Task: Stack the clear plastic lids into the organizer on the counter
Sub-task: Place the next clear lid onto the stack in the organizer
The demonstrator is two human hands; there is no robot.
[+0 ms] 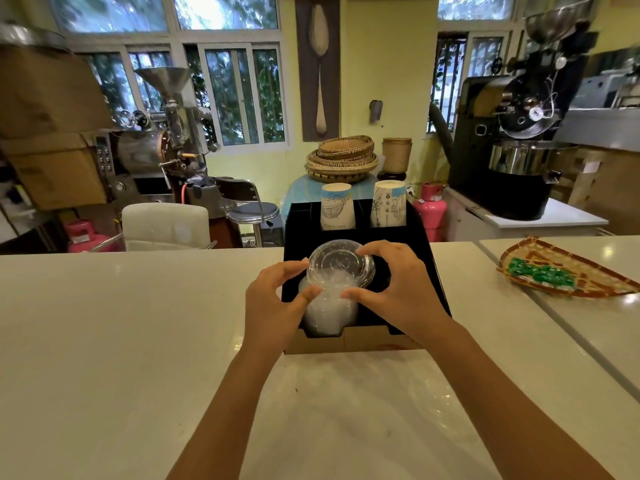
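Observation:
A black organizer [426, 271] stands on the white counter [104, 323] straight ahead. A stack of clear plastic lids [337, 268] sits in its front left slot, the lower lids showing as a whitish column [325, 315]. My left hand [273, 299] grips the stack from the left, thumb and fingers on its side. On the right side of the stack is my right hand [398, 285], fingers over the top rim. Two stacks of upturned paper cups [336, 209] [388, 206] fill the organizer's rear slots.
A woven tray [568, 271] holding green wrapped sweets lies on the counter at the right. A clear plastic sheet [381, 410] lies on the counter in front of the organizer. Coffee roasters, a stool and pink gas cylinders stand behind the counter.

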